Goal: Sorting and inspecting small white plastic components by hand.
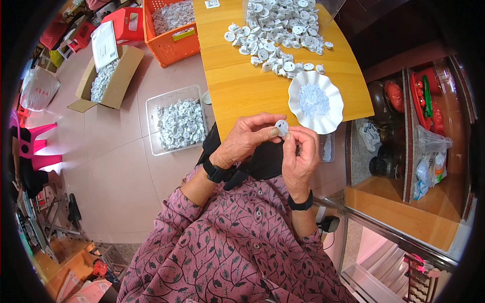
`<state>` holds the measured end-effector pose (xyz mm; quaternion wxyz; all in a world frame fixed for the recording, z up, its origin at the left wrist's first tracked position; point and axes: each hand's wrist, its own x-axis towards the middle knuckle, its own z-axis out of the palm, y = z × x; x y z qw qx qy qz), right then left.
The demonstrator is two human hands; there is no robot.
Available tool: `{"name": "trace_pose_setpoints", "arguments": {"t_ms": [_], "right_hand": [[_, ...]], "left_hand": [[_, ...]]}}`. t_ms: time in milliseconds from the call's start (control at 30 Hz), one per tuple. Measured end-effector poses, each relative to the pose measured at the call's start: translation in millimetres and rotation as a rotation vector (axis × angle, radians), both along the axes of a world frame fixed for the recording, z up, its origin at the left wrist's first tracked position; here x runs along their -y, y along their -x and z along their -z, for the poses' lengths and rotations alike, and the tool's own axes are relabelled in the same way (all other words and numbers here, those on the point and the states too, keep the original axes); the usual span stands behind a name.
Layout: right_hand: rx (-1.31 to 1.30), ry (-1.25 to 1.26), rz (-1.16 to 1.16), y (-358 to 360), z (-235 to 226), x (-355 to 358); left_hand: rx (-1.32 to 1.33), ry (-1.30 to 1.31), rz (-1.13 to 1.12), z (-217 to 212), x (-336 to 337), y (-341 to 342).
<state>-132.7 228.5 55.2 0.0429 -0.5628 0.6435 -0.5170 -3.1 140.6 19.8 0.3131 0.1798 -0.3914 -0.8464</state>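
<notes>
Just in front of the table's near edge, my left hand (245, 139) pinches a white round plastic part (282, 127) between thumb and fingers, its flat face turned up. My right hand (301, 159) is closed too, thumb and forefinger pressed together at the part's right edge. Whatever lies between those fingertips is too small to make out. Just beyond my hands, a white scalloped plate (333, 93) holds a heap of small pale, translucent pieces (313, 101). Farther back on the wooden table (227, 96) spreads a large pile of similar white plastic parts (288, 43).
On the floor to the left stand a clear bin (151, 121) of white parts, an open cardboard box (126, 76) and an orange crate (177, 50), both filled. Shelves (406, 136) with bags and shoes rise at the right. Pink stool legs (45, 146) show far left.
</notes>
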Motion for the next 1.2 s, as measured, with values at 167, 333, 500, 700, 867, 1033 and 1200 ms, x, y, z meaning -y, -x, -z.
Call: {"name": "trace_pose_setpoints", "arguments": {"t_ms": [167,333,500,700,867,1033,1200], "right_hand": [[-0.035,-0.006,-0.001,-0.4,0.7,1.5],[-0.045,-0.006,-0.014,-1.0,1.5,1.4],[-0.032,-0.029,-0.021,-1.2,1.7,0.7],[-0.067,-0.069,-0.04,0.4,-3.5,2.2],[-0.061,-0.071,-0.055,0.4,-3.8,2.3],[-0.1,-0.066,-0.052,1.7,-1.9,2.3],[-0.046,-0.117,-0.083,1.4,-2.1,0.6]], "left_hand": [[-0.01,-0.002,-0.012,1.4,0.0,-0.2],[-0.003,-0.004,-0.026,-0.6,-1.0,-1.0],[-0.001,0.012,-0.038,-0.4,-1.1,-1.3],[0.02,0.138,-0.05,0.2,0.5,-2.1],[0.016,0.139,-0.063,0.8,-0.1,-0.8],[0.041,0.194,-0.061,2.3,0.5,-1.9],[0.058,0.195,-0.051,-0.5,0.5,-3.0]]}}
